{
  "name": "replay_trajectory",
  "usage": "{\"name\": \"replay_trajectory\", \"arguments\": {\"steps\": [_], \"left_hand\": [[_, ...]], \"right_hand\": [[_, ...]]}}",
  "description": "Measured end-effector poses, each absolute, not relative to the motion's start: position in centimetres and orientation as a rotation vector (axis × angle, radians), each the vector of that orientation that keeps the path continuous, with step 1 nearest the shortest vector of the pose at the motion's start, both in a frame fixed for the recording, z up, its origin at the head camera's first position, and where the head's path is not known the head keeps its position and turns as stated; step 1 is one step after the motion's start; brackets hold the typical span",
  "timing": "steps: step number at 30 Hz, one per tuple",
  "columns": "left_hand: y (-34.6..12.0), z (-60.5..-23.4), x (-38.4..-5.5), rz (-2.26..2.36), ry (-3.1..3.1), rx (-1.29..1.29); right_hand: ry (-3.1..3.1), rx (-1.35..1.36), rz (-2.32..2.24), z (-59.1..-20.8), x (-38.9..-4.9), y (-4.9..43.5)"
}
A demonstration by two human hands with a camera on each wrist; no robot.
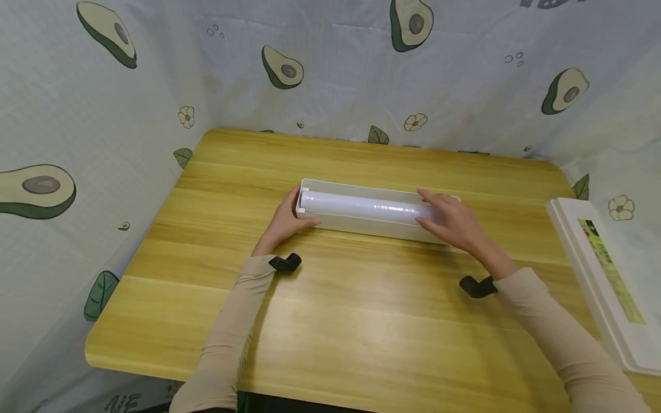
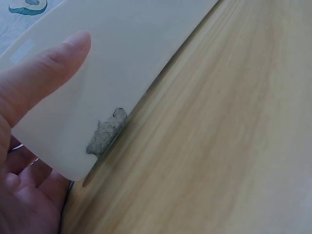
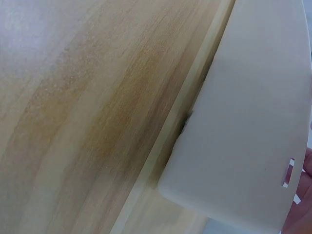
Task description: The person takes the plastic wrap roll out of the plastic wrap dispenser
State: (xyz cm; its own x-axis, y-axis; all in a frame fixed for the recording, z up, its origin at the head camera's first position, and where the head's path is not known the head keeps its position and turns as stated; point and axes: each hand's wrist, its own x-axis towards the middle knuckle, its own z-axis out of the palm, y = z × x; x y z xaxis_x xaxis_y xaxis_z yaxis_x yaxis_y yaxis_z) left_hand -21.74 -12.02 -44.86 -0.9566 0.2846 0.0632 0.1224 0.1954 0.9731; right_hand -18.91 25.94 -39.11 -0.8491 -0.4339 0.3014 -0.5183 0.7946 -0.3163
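Note:
A long white box without its top lies crosswise on the table, with a shiny roll of plastic wrap inside. My left hand grips the box's left end, thumb along the front wall and fingers round the end. In the left wrist view the thumb lies against the wall, above a grey, rough patch. At the other end, my right hand holds the roll, thumb in front and fingers behind it. The right wrist view shows part of those fingers past the slotted box wall.
A long white lid-like piece with a green and yellow label lies along the right side of the wooden table. Avocado-print cloth hangs behind and at both sides.

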Motion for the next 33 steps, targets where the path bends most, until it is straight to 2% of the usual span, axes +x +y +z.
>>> {"name": "replay_trajectory", "arguments": {"steps": [12, 24, 33], "left_hand": [[-12.0, -41.7, -20.0, 1.85, 2.288, 0.4], [-12.0, -44.1, -22.6, 1.886, 2.323, 0.383], [-12.3, -44.8, -22.2, 1.865, 2.313, 0.377]], "right_hand": [[-2.875, 0.893, 0.617, -38.8, -20.0, 25.8], [-2.924, 1.072, 0.597, -37.7, -22.7, 25.6], [-3.018, 1.129, 0.6, -38.2, -22.7, 25.4]]}}
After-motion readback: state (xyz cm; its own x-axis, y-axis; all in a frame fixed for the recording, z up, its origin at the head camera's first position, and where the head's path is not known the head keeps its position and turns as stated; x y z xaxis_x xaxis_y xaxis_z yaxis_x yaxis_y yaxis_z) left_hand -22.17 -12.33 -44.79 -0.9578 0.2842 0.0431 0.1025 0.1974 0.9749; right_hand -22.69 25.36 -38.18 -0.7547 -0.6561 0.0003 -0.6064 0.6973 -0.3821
